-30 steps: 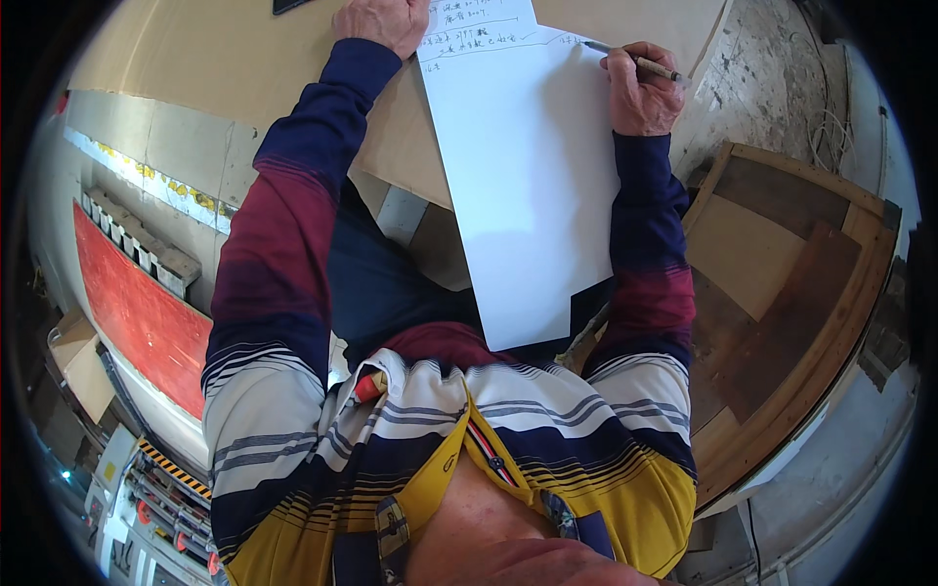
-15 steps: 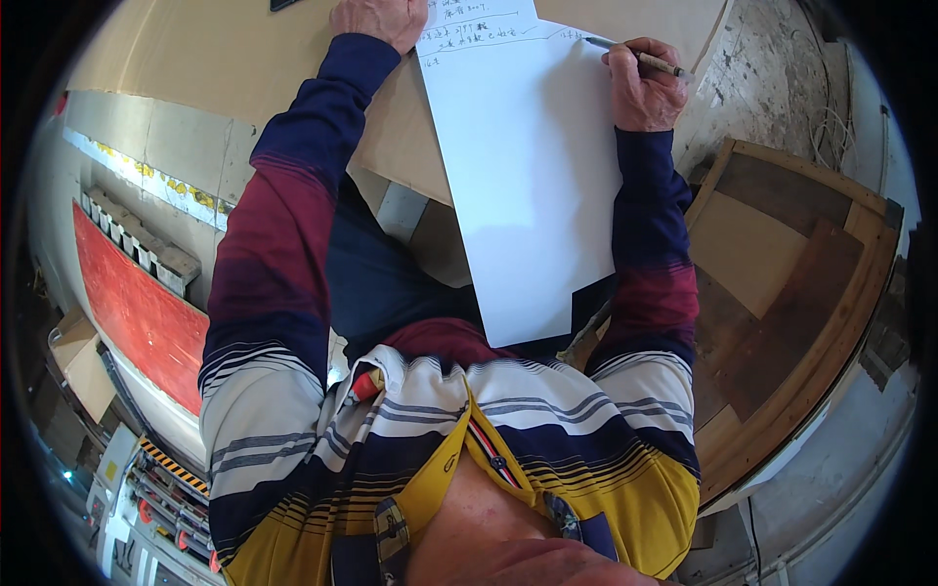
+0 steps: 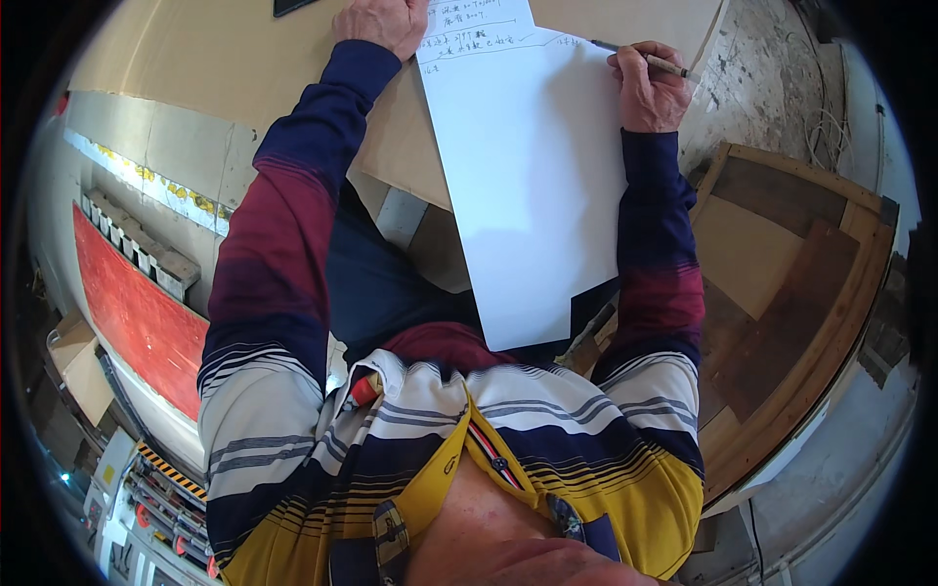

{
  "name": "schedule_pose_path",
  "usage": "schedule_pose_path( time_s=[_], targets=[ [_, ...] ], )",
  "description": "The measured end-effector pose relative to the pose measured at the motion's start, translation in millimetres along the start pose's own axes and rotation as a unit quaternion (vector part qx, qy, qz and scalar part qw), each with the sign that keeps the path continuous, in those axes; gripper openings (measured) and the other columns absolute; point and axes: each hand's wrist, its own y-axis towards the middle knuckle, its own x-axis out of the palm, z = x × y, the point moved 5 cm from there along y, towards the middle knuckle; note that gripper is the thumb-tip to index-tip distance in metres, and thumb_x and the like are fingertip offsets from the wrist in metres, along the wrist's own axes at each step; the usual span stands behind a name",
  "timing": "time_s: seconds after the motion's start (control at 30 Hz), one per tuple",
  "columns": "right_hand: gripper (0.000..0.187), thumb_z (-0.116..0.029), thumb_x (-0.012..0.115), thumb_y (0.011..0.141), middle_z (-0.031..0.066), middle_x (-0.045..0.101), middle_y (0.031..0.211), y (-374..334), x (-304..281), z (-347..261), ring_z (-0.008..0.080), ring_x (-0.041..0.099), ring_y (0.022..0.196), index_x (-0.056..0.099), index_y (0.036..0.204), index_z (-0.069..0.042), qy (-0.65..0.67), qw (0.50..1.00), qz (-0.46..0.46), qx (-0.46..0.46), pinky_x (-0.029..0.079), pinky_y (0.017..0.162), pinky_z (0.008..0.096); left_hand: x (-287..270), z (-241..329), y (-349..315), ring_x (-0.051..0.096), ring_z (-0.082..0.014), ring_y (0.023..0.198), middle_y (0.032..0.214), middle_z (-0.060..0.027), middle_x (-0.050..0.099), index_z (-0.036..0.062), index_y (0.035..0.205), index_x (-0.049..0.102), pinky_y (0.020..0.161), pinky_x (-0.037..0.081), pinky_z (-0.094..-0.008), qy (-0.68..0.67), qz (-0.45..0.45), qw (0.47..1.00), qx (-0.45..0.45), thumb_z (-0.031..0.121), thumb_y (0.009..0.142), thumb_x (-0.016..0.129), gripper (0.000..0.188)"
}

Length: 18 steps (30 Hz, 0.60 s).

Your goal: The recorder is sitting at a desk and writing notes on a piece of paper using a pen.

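my right hand (image 3: 653, 86) is gripping a slim pen (image 3: 664, 65) between thumb and fingers, over the far right part of a big white sheet (image 3: 532, 186). compared with a second ago, that hand has slid slightly to the right, and the pen tip now sits just past the last small marks (image 3: 567, 42) instead of right up against them. whether the tip touches the paper, i cannot tell.

my left hand (image 3: 381, 24) has stayed about where it was, at the sheet's far left edge, on the worktop (image 3: 195, 59). its fingertips run out of view, so i cannot tell if it is pressing or pinching anything.

the sheet lies where it did, its far end on the worktop and its near end hanging out over my lap. lines of handwriting (image 3: 474, 44) fill its far part. a dark flat object (image 3: 291, 6) lies left of my left hand.
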Motion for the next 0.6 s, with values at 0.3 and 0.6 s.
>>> schedule_pose_path(
  time_s=[0.3,0.6],
  targets=[
    [0.015,-0.010,0.065,0.085,0.0085,0.068,0.077,-6,4,-8,0.0130,0.065,0.074,0.059,0.094,0.001,-0.080,0.992,-0.020,-0.096,0.051,0.070,0.0240,-1,-1,1,0.062,-0.0357,0.060,0.068,-0.0171,0.061,0.0050,0.087,0.052,0.054,0.047,-0.0443,-0.002,0.007,1.000,0.005,0.032,0.098,0.047,0.029],
    [0.014,-0.010,0.065,0.084,0.0075,0.068,0.077,-4,3,-6,0.0121,0.063,0.072,0.061,0.091,0.001,-0.117,0.987,-0.023,-0.103,0.051,0.069,0.0239,-12,4,-4,0.061,-0.0361,0.058,0.067,-0.0169,0.061,0.0049,0.086,0.052,0.053,0.046,-0.0445,-0.304,0.100,0.942,0.098,0.032,0.098,0.047,0.030]
  ],
)
